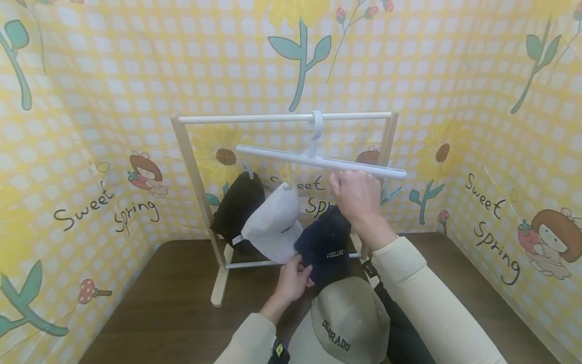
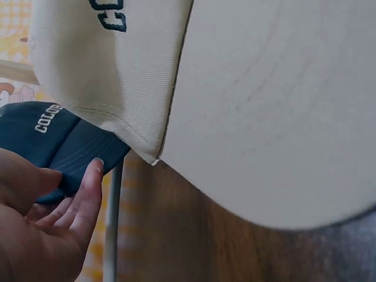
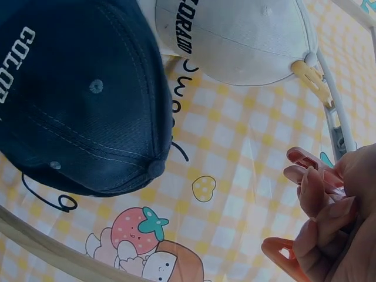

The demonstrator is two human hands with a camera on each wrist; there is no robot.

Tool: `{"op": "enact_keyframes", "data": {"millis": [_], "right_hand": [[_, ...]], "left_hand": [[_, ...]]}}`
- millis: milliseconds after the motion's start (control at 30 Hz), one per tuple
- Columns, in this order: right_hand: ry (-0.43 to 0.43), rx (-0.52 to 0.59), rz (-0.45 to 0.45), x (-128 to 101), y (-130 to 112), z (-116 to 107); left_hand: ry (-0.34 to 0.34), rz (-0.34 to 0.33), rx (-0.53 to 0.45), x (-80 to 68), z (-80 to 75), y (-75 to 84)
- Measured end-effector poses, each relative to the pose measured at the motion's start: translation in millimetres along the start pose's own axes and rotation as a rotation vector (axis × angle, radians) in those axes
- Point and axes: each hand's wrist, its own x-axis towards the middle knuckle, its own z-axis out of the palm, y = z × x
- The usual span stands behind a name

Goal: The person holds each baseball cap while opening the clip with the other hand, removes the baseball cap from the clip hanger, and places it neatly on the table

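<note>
My left hand (image 1: 293, 279) pinches the brim of a navy cap (image 1: 325, 242), thumb on one side and fingers on the other. The navy cap hangs tilted below the hanger, its crown toward my right hand (image 1: 359, 194). That hand is raised just under the white bar hanger (image 1: 323, 161); its curled fingers grip a pinkish clip (image 3: 302, 158). An orange clip (image 3: 276, 249) shows beside the fingers. The fingers partly hide both clips. A white cap (image 1: 275, 222) hangs from a yellow clip (image 3: 311, 82), and a dark brown cap (image 1: 238, 207) hangs farther left.
The hanger hooks over the top rail of a wooden rack (image 1: 245, 119) and slopes down to the right. A beige cap (image 1: 352, 318) is close in front, between my forearms. The rack stands on a brown table (image 1: 154, 283), with patterned cloth (image 1: 104, 101) around it.
</note>
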Motion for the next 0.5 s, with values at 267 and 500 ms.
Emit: {"op": "enact_keyframes", "data": {"millis": [267,500], "right_hand": [[0.012,-0.009,-0.010,0.0,0.7,0.9],[0.011,-0.002,-0.013,0.3,0.7,0.0]], "left_hand": [[0.024,-0.010,-0.001,6.6,3.7,1.2],[0.088,-0.063,-0.062,10.6,8.4,-2.9]]}}
